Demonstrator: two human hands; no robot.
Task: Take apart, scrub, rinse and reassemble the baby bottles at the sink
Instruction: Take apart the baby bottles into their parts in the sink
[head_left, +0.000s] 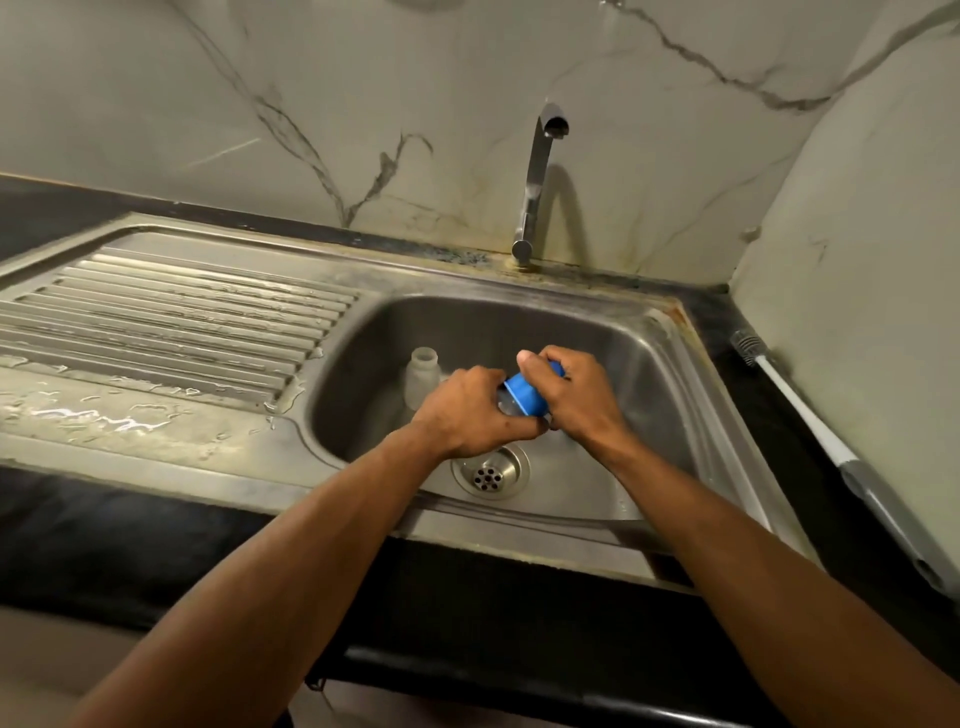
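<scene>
While gripped by both hands (524, 402), bottle (511, 408) seemingly tilted, blue cap (527, 392) up-right.

Two hands (470, 410) (582, 395); two bottles (422, 379) (511, 405); one blue collar (524, 392); one brush (810, 431); one tap (537, 176); one drain (490, 473).

A wet ridged draining board (171, 317) lies below the veined marble wall (311, 104).

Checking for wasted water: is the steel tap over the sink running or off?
Off. No stream falls from the steel tap's spout into the steel sink basin.
</scene>
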